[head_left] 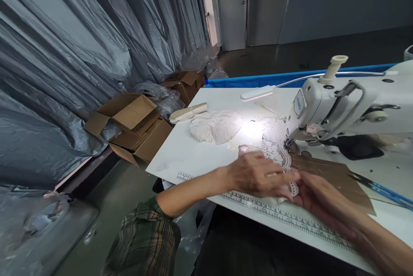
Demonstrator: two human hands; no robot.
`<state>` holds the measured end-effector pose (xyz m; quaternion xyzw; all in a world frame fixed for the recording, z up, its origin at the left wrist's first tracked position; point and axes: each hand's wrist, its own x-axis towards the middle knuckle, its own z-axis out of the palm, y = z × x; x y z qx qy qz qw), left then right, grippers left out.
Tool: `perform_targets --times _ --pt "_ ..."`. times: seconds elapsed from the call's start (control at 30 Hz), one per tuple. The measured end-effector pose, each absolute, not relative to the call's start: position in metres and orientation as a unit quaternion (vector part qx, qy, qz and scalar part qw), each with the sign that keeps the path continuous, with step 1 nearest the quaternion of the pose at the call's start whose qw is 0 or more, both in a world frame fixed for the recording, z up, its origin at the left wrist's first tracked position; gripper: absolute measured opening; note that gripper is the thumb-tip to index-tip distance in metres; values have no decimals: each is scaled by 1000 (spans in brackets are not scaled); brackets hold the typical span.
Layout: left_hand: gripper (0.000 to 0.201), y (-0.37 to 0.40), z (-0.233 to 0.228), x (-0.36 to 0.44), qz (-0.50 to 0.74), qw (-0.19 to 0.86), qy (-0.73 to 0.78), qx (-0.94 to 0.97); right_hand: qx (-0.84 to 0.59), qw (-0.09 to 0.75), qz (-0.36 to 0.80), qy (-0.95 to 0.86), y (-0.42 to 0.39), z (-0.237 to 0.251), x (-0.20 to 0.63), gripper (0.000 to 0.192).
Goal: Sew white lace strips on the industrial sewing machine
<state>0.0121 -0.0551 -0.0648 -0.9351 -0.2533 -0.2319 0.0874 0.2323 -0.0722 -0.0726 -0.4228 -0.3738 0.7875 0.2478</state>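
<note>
Closest to my camera is a plaid sleeve (145,237), rolled above the left forearm, which reaches across the table (180,155) and the ruler strip (264,212) printed along its near edge. I see the left hand (258,175) palm down, its fingers bent and nearly closed, thumb and forefinger pinching the near end of the white lace piece (274,151). The right hand (318,192) meets it there, fingers close together; the blur means I cannot tell whether they grip the lace too. That piece runs from the fingers up beside the needle end of my sewing machine (387,115), under bright light. Left of it I have another bundle of lace (216,127); right, a blue-handled tool (383,190) lies partly over a brown sheet (332,177).
</note>
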Motion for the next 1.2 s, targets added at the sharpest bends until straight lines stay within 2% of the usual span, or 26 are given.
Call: perform_targets --times 0.1,0.17,0.2,0.27,0.37,0.43,0.57,0.63,0.73,0.8,0.87,0.93,1.0,1.07,1.2 --pt "35 -30 -31 -55 -235 115 -499 -826 -462 216 753 -415 -63 -71 236 39" --pt "38 -10 -7 -118 -160 115 -676 -710 -463 192 740 -449 -59 -71 245 43" --pt "47 -2 1 -148 -118 97 -745 -650 -457 180 737 -464 -57 -70 251 44" --pt "52 12 7 -195 -98 76 -791 -600 -444 165 733 -488 -53 -69 261 44" --pt "39 29 -7 -227 -99 49 -807 -580 -433 156 704 -541 -46 -65 270 39" --pt "39 40 -19 -227 -115 45 -805 -581 -436 156 660 -592 -43 -64 271 35" --pt "56 63 -27 -200 -175 61 -774 -605 -429 139 603 -658 -41 -70 271 29" --pt "54 67 -24 -174 -224 79 -723 -649 -425 137 598 -666 -41 -73 271 25" --pt "41 53 -26 -113 -277 53 -564 -776 -420 135 593 -673 -42 -76 270 22" --pt "30 34 -34 -65 -218 -20 -455 -863 -417 129 577 -690 -43 -75 267 21" --pt "29 13 -46 -22 -158 -92 -330 -926 -413 114 558 -711 -43 -71 265 21" --pt "29 -4 -58 8 -142 -121 -227 -956 -395 79 553 -729 -41 -66 268 22" --pt "30 -15 -65 22 -124 -77 -195 -970 -381 46 544 -746 -33 -60 275 25" --pt "36 -21 -68 24 -107 9 -232 -967 -418 49 503 -755 -23 -55 284 27" --pt "50 -26 -69 16 -104 119 -312 -937 -549 146 380 -730 -1 -54 293 26"
